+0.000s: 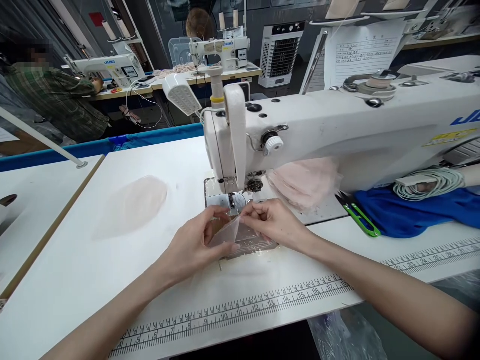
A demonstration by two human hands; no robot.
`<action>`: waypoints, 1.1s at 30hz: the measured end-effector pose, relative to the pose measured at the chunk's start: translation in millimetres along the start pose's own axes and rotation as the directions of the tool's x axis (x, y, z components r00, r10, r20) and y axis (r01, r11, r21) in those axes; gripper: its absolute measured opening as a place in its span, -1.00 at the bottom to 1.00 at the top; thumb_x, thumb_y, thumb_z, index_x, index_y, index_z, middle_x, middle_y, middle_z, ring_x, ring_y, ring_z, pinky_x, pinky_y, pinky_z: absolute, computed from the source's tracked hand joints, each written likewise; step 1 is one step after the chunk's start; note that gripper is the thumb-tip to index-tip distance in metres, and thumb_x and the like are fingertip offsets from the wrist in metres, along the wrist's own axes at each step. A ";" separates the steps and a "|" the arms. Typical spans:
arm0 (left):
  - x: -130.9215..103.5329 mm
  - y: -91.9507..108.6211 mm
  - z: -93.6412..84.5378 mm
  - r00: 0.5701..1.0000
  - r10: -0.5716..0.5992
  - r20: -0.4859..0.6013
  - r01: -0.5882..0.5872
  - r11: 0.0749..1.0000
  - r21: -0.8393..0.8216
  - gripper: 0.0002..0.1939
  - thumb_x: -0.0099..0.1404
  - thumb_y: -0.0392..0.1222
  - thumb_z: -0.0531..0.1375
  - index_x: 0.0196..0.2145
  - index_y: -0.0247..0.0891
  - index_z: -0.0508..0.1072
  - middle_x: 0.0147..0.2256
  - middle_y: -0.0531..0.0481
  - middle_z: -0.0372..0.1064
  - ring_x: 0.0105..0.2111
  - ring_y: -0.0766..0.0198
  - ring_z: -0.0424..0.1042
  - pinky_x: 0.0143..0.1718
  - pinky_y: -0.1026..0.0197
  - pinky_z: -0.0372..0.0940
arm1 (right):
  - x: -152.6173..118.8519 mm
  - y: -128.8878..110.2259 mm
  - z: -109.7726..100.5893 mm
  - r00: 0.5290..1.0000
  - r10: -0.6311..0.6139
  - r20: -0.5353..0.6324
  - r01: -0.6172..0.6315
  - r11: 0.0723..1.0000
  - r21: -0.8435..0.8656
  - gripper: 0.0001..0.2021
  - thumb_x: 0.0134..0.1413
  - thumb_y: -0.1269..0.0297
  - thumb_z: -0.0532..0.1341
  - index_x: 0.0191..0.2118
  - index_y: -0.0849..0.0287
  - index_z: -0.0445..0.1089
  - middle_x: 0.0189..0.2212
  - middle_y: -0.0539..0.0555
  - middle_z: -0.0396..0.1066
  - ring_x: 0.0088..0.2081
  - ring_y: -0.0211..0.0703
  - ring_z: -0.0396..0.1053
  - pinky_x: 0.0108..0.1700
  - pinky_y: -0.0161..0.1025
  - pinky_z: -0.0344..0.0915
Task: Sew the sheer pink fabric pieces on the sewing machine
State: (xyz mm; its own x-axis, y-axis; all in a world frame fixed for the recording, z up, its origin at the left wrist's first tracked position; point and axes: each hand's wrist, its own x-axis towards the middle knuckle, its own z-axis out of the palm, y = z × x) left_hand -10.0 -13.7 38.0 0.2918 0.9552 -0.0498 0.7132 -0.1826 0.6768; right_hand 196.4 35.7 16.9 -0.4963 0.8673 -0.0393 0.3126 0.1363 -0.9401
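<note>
A small piece of sheer pale fabric point(228, 233) is between my hands, just in front of the sewing machine's needle area point(232, 201). My left hand point(197, 240) curves around its left side, with the thumb along the near edge; part of its fingers is behind the cloth. With thumb and forefinger together, my right hand point(275, 222) pinches the upper right corner. The white sewing machine point(318, 125) stands over the metal needle plate. Behind my right hand, a pile of pale pink sheer pieces point(305, 182) lies under the machine arm.
One sheer oval piece point(142, 205) lies on the white table at left. Green-handled thread snips point(360, 215), blue cloth point(408, 212) and a coiled cord point(429, 182) sit at right. A printed ruler point(225, 317) follows the front edge. A person point(56, 95) sits at another machine behind.
</note>
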 end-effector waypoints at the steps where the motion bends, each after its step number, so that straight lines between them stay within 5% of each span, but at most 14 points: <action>1: -1.7 2.6 3.6 0.999 0.032 -0.043 -0.030 0.999 0.040 -0.39 0.14 0.12 0.25 0.06 -0.16 0.20 -0.57 0.23 0.08 -0.60 0.37 0.16 -0.58 0.33 0.07 | 0.0 -0.2 1.2 0.999 -0.023 -0.023 0.023 1.000 -0.020 -0.77 0.10 0.12 0.24 -0.44 0.18 0.40 -0.74 -0.17 0.13 -0.67 -0.40 0.12 -0.52 -0.37 0.15; 3: -4.7 7.3 10.9 0.983 0.124 -0.137 -0.105 0.986 0.133 -0.38 0.12 0.12 0.27 0.05 -0.16 0.20 -0.47 0.16 0.20 -0.58 0.38 0.18 -0.57 0.33 0.08 | -0.5 -1.5 4.0 0.996 -0.080 -0.050 0.076 0.995 -0.071 -0.77 0.10 0.16 0.25 -0.49 0.19 0.40 -0.72 -0.17 0.09 -0.62 -0.40 0.08 -0.48 -0.38 0.14; 5: -6.2 9.9 15.4 0.961 0.178 -0.213 -0.139 0.973 0.185 -0.58 0.19 0.01 0.22 -0.05 -0.16 0.27 -0.38 0.10 0.25 -0.57 0.40 0.17 -0.56 0.33 0.08 | -1.5 -3.2 6.8 0.992 -0.124 -0.038 0.119 0.986 -0.114 -0.78 0.09 0.21 0.25 -0.51 0.19 0.40 -0.70 -0.16 0.10 -0.60 -0.41 0.07 -0.47 -0.39 0.11; 8: -3.8 8.9 11.8 0.972 0.071 -0.225 -0.055 0.995 0.079 -0.88 0.28 -0.12 0.12 -0.25 -0.18 0.37 -0.52 0.15 0.18 -0.60 0.42 0.11 -0.56 0.34 0.05 | -2.7 -4.9 8.6 0.990 -0.138 -0.012 0.135 0.981 -0.139 -0.80 0.10 0.24 0.25 -0.50 0.19 0.42 -0.69 -0.15 0.14 -0.60 -0.42 0.08 -0.47 -0.39 0.10; 11: 3.4 3.5 -1.5 0.991 -0.122 -0.059 0.110 0.977 -0.182 -0.83 0.24 -0.06 0.19 -0.35 -0.21 0.44 -0.67 0.21 0.04 -0.67 0.45 0.01 -0.61 0.36 -0.01 | -1.9 -4.6 6.7 0.994 -0.110 -0.001 0.109 0.985 -0.133 -0.80 0.09 0.19 0.26 -0.46 0.19 0.45 -0.67 -0.13 0.20 -0.59 -0.40 0.11 -0.50 -0.40 0.10; 14: 10.8 -3.3 -13.6 0.955 -0.254 0.151 0.295 0.868 -0.399 -0.81 0.15 -0.07 0.29 -0.41 -0.25 0.45 -0.74 0.23 0.05 -0.73 0.51 -0.05 -0.67 0.37 -0.10 | 0.3 -3.4 2.5 0.996 -0.080 0.045 0.084 0.992 -0.091 -0.80 0.06 0.15 0.28 -0.43 0.19 0.46 -0.62 -0.09 0.28 -0.57 -0.39 0.16 -0.55 -0.41 0.09; 20: 12.6 -9.2 -20.1 0.895 -0.218 0.388 0.414 0.726 -0.548 -0.80 0.14 -0.12 0.32 -0.39 -0.28 0.42 -0.71 0.13 0.31 -0.69 0.47 0.22 -0.63 0.40 0.05 | 1.4 -0.8 -5.4 0.994 0.012 0.108 -0.008 0.999 -0.033 -0.82 0.10 0.17 0.24 -0.31 0.16 0.49 -0.61 -0.09 0.34 -0.70 -0.43 0.17 -0.66 -0.42 0.11; 25: 8.0 -4.4 -14.4 0.913 -0.133 0.386 0.343 0.765 -0.545 -0.80 0.21 -0.11 0.26 -0.30 -0.28 0.40 -0.44 -0.03 0.49 -0.42 0.30 0.47 -0.38 0.30 0.31 | -2.5 -4.4 -5.0 0.990 0.024 0.142 -0.026 1.000 0.011 -0.84 0.10 0.20 0.24 -0.34 0.18 0.47 -0.58 -0.07 0.39 -0.67 -0.38 0.32 -0.64 -0.43 0.20; 33: 3.2 1.9 1.2 0.968 -0.028 0.249 0.141 0.884 -0.445 -0.82 0.27 -0.11 0.18 -0.38 -0.26 0.47 -0.58 0.10 0.29 -0.63 0.44 0.25 -0.61 0.38 0.21 | -8.1 -12.3 0.1 0.981 -0.012 0.193 0.019 0.999 -0.031 -0.88 0.08 0.27 0.25 -0.39 0.20 0.44 -0.63 -0.08 0.34 -0.62 -0.36 0.31 -0.57 -0.41 0.22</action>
State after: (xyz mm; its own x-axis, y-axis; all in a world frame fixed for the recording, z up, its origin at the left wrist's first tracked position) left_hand -6.9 -11.3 38.3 0.4211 0.8717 -0.2506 0.3877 0.0768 0.9186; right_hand 196.4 27.0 28.7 -0.6471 0.7568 -0.0924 0.3285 0.1674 -0.9295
